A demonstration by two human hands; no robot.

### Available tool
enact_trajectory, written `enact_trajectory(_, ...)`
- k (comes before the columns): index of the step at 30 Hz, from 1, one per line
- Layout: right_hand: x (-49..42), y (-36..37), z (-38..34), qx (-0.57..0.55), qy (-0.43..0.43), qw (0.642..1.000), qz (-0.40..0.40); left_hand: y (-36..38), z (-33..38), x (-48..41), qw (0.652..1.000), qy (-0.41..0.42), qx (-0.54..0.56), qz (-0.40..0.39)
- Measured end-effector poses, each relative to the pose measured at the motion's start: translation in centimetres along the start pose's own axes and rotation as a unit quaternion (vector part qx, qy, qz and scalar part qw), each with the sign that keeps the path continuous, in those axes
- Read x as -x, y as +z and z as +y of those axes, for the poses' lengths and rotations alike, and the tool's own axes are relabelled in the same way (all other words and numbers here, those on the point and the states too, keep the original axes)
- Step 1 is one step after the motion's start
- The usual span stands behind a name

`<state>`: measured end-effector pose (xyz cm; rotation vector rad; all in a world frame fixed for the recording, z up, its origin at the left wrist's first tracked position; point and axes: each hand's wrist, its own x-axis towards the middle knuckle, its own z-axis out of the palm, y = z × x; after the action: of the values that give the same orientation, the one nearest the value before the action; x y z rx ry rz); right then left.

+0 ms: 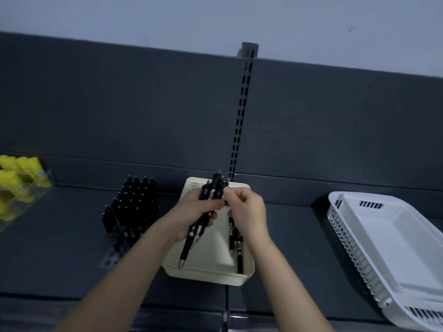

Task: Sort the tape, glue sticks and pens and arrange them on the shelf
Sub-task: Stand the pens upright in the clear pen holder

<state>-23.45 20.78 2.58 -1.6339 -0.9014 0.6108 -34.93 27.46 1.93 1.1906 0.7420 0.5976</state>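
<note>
My left hand (191,213) grips a bundle of several black pens (205,212), tips pointing down towards me, above a cream basket (206,271) on the dark shelf. My right hand (247,212) pinches the top of that bundle from the right. A few more black pens (236,245) lie inside the cream basket at its right side. Left of the basket stands a holder of upright black pens (133,207) in rows. Yellow items (18,180) in a clear tray sit at the far left.
A white slotted basket (393,248) sits tilted on the shelf at the right. A slotted upright rail (241,111) runs up the dark back panel behind the cream basket. The shelf's front edge (167,305) lies below my forearms.
</note>
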Motion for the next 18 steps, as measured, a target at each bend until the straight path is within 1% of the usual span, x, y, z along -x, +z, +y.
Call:
enact_trajectory(2, 0.6, 1.1, -1.1, -0.052, 0.044, 0.997, -0.030, -0.6, 0.3, 1.3, 1.000, 0.011, -0.017, -0.020)
enact_trajectory(5, 1.7, 3.3, -2.2, -0.115, 0.084, 0.989, -0.040, -2.8, 0.7, 3.1, 0.999, 0.019, -0.022, -0.015)
enact_trajectory(8, 3.1, 6.2, -3.2, -0.191, 0.110, 0.974, -0.054, -5.8, 0.8, 4.9, 1.000, 0.024, 0.004, -0.002)
enact_trajectory(10, 4.0, 8.3, -4.0, -0.221, 0.108, 0.968, -0.043, -7.6, 0.8, 5.9, 0.999, 0.033, 0.028, 0.004)
enact_trajectory(14, 5.3, 11.4, -5.2, -0.226, 0.085, 0.970, -0.005, -10.7, 1.1, 7.4, 0.998, 0.030, 0.045, 0.028)
enact_trajectory(16, 5.8, 12.4, -5.7, -0.231, 0.072, 0.970, 0.005, -12.0, 1.6, 7.9, 0.996, 0.027, 0.055, 0.060)
enact_trajectory(18, 6.3, 13.3, -6.4, -0.243, 0.054, 0.968, 0.015, -13.4, 2.1, 8.5, 0.991, 0.041, 0.070, 0.103)
